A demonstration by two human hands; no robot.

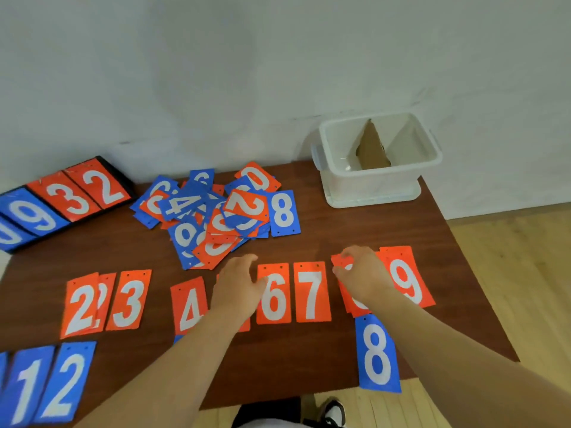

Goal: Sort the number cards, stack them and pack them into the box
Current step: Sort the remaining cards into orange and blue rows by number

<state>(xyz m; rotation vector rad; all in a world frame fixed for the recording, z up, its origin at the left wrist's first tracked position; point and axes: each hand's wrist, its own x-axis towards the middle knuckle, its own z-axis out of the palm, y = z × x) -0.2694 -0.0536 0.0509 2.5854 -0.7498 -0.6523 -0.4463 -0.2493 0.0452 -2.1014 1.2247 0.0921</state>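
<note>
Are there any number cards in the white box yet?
Not yet: the white box is open on top and holds only a brown cardboard piece.

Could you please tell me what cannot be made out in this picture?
Head view:
Digit on the orange card between 4 and 6: covered by the left hand.
Digit on the orange card beside the 9: mostly covered by the right hand pinching it.
Leftmost blue card: cut off by the frame edge.
Most digits in the card pile: overlapped.

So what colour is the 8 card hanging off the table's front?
The 8 card is blue with a white number; head view shows it.
</note>
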